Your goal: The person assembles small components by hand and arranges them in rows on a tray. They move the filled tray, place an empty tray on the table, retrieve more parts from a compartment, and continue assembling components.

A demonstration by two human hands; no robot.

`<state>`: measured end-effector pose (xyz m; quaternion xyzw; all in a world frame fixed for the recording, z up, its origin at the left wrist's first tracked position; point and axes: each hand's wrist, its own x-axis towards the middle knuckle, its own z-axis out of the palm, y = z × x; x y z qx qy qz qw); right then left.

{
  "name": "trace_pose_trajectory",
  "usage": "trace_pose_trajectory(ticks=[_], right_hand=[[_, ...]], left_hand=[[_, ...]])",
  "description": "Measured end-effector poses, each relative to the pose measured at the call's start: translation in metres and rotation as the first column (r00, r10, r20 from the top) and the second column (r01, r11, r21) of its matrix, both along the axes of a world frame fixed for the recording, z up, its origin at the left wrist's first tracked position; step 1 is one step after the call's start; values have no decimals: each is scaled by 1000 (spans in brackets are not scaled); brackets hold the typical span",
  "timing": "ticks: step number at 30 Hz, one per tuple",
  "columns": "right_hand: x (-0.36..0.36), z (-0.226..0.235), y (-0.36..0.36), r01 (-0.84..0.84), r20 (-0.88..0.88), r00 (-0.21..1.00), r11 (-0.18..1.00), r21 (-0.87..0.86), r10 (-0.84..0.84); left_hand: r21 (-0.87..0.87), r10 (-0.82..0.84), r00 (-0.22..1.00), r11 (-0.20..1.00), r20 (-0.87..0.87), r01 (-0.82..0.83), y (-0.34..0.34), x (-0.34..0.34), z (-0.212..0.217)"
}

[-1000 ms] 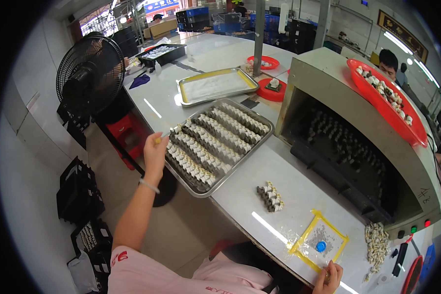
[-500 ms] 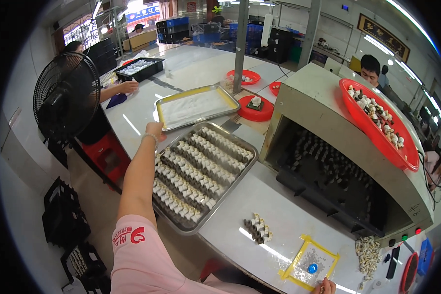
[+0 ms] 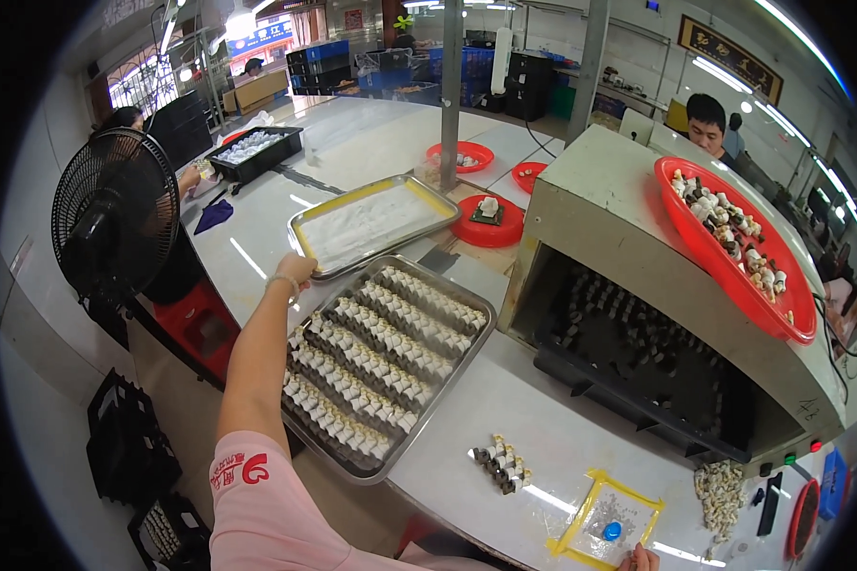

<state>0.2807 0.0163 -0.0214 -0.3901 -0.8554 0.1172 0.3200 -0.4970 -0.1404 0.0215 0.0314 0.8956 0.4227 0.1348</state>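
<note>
My left hand [image 3: 297, 270] is stretched forward, its fingers curled at the near left corner of a shallow metal tray [image 3: 419, 229] with a yellow border and a white powdery layer inside. Right below it lies a larger metal tray [image 3: 445, 379] filled with several rows of small dark-and-white rolled pieces [image 3: 371, 328]. Only the fingers of my right hand [image 3: 641, 560] show, bent together at the lower edge beside a yellow-taped square [image 3: 586, 514] with a blue cap [image 3: 612, 531] on it; what they hold is hidden. A short group of rolled pieces [image 3: 501, 464] lies left of the square.
A beige machine [image 3: 581, 205] with a dark opening stands at right, a red tray [image 3: 798, 328] of pieces on top. Loose pieces [image 3: 719, 500] lie below it. A black fan [image 3: 114, 214] and a metal post [image 3: 449, 105] flank the table. Other people are at left and behind the machine.
The whole view has shifted slightly. At the left, another person's hand has drawn back from the table toward the fan. My left hand stays at the powdered tray's corner.
</note>
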Motion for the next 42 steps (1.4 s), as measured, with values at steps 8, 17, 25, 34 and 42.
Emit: trace_pose_trajectory(ticks=[8, 17, 25, 34, 42], right_hand=[[-7, 14, -1, 18, -50, 999, 997, -76, -22], [-65, 67, 34, -189, -157, 965, 971, 145, 211], [-166, 120, 30, -746, -705, 656, 372, -553, 269], [-152, 149, -21, -562, -571, 819, 123, -818, -57], [79, -4, 97, -225, -436, 834, 513, -828, -338]], left_hand=[[850, 43, 988, 504, 148, -150, 33, 32, 39], [968, -8, 992, 221, -122, 121, -32, 82, 70], [948, -66, 982, 260, -174, 186, -216, 226, 76], [885, -328, 943, 419, -63, 205, -217, 347, 50], [785, -49, 935, 560, 351, -265, -188, 333, -35]])
